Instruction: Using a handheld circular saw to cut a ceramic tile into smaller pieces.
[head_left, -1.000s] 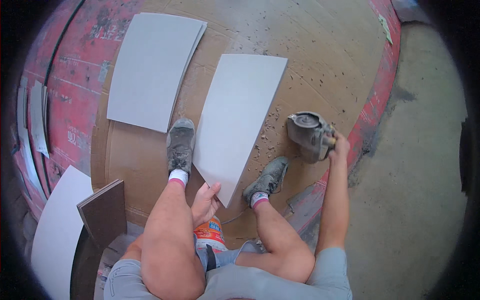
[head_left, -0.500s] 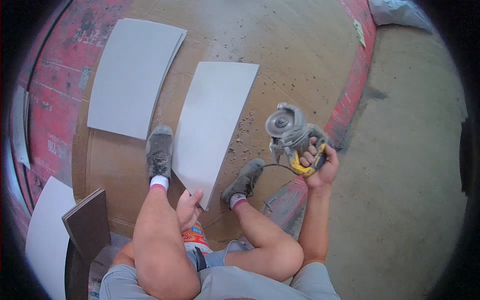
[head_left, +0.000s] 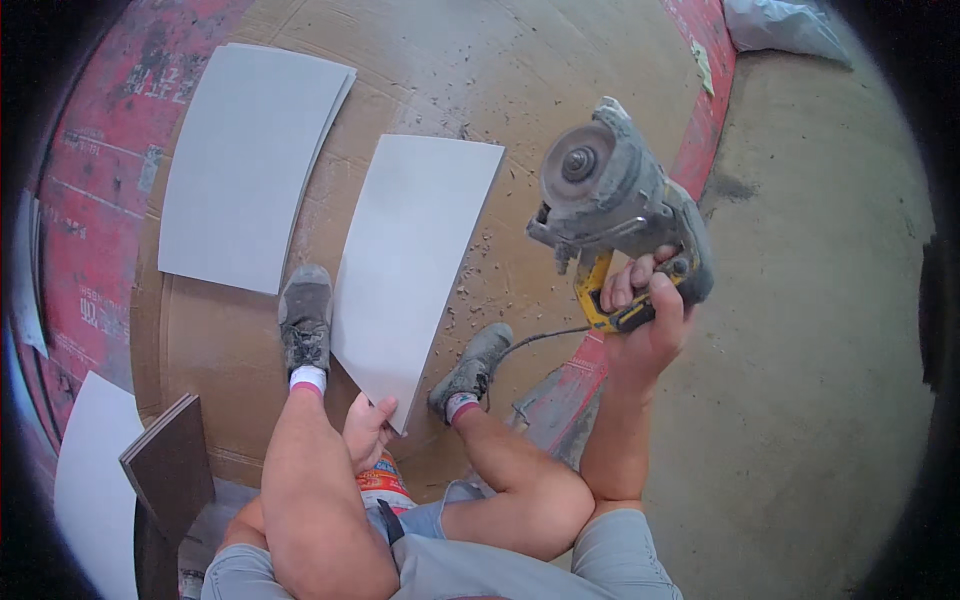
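My right hand (head_left: pixel 652 315) holds a dusty, yellow-handled power cutter (head_left: pixel 620 215) raised over the right edge of the cardboard, its round blade (head_left: pixel 578 164) facing up toward me and its cord trailing down by my right shoe. My left hand (head_left: pixel 368 428) grips the near corner of a white tapered panel (head_left: pixel 410 250), thumb on top. The panel lies on the cardboard (head_left: pixel 205 340) between my shoes (head_left: pixel 305 315). An orange and white container (head_left: pixel 383 480), partly hidden by my legs, sits just below my left hand.
More white panels (head_left: pixel 240 160) are stacked at the upper left. A curved white sheet (head_left: pixel 90 470) and upright brown boards (head_left: pixel 165 460) are at lower left. Red printed boards (head_left: pixel 85 230) lie beneath the cardboard. At the right are concrete floor (head_left: pixel 800 300) and a pale sack (head_left: pixel 780 25).
My right hand has lifted the cutter upward and turned it, so the blade now shows larger and nearer. My left hand still holds the panel; the view has shifted slightly.
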